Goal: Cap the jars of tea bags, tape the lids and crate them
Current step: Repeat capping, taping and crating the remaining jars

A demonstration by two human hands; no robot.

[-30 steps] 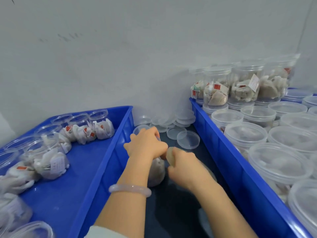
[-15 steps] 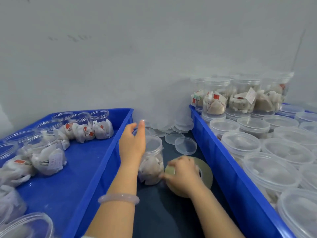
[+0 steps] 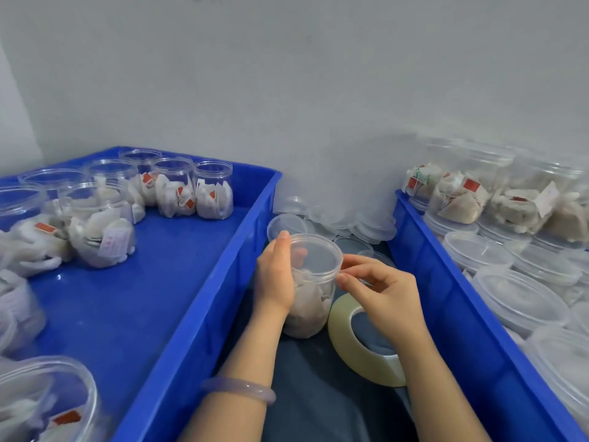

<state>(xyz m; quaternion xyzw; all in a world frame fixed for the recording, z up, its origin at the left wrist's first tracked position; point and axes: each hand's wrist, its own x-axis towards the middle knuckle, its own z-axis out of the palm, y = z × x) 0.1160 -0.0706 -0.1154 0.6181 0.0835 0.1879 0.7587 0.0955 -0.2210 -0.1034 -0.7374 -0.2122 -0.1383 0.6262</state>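
A clear jar of tea bags [image 3: 310, 301] stands on the dark surface between two blue crates, with a clear lid [image 3: 315, 255] on top. My left hand [image 3: 275, 272] grips the jar's left side, thumb up at the lid's rim. My right hand [image 3: 381, 291] pinches at the lid's right edge; whether it holds a tape end I cannot tell. A roll of clear tape [image 3: 360, 342] lies against the jar under my right hand.
The left blue crate [image 3: 178, 314] holds several uncapped jars of tea bags [image 3: 178, 193]. The right blue crate [image 3: 446, 298] holds several capped jars [image 3: 475, 250], stacked at the back. Loose clear lids [image 3: 363, 224] are piled by the wall between the crates.
My left hand went from reaching toward the lids to gripping the jar. My right hand left the tape roll and rose to the lid's right edge. The jar now stands capped.
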